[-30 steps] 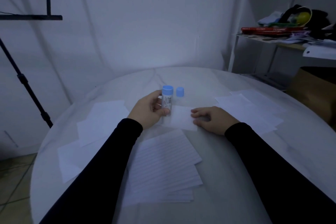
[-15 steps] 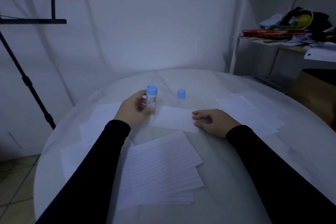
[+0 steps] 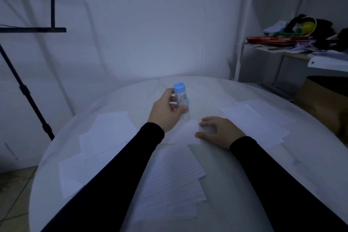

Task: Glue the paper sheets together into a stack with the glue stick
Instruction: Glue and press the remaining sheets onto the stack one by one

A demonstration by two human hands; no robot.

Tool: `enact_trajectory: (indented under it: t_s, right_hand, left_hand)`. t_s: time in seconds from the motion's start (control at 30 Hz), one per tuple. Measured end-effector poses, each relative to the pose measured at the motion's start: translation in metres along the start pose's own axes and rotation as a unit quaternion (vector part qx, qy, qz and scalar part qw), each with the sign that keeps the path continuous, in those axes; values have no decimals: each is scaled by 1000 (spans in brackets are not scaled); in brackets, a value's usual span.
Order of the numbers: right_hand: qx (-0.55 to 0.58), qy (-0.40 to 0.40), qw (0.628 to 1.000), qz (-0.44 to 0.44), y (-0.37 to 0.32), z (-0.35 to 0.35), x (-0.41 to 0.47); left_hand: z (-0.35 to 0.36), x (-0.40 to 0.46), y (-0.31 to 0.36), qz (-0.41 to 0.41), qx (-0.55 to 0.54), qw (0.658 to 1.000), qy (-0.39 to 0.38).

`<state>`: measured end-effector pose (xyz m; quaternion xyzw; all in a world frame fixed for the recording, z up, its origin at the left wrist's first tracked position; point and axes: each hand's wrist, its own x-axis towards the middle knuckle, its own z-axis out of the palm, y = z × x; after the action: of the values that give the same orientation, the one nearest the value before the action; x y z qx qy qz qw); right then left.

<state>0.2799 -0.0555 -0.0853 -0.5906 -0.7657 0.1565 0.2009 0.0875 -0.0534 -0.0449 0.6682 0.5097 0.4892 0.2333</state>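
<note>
- left hand [image 3: 165, 113] grips white glue stick with blue end [image 3: 181, 96], upright above round white table [image 3: 244, 175]
- right hand [image 3: 219, 131] flat, fingers pressing small white paper sheet [image 3: 185, 133]
- lined sheets pile [image 3: 173, 181] near front edge

One view only, head-worn, wide-angle. It looked forward and down from above the near edge of the round counter [image 3: 235, 184], facing the white wall [image 3: 150, 34] behind it. Both sleeves ran up from the bottom edge; the left hand [image 3: 166, 113] and right hand [image 3: 219, 132] sat near mid-frame, close to the lens. Counter edges bowed from the wide lens. A black stand [image 3: 24, 88] fell at far left, a cluttered shelf [image 3: 293, 47] at far right.
</note>
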Motion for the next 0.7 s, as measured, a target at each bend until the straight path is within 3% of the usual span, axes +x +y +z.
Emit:
enact_trajectory:
  t_s: [0.1,0.4,0.7]
  right_hand:
    - [8,0,1000,1,1,1,0]
    - [56,-1,998,1,2,1,-2]
    - [29,-3,1000,-10,-3,0,-2]
  left_hand:
    - [13,8,2,-12,19,999,-40]
    - [28,13,-11,-32,6,999,-16]
    - [34,19,-13,-16,24,997,-73]
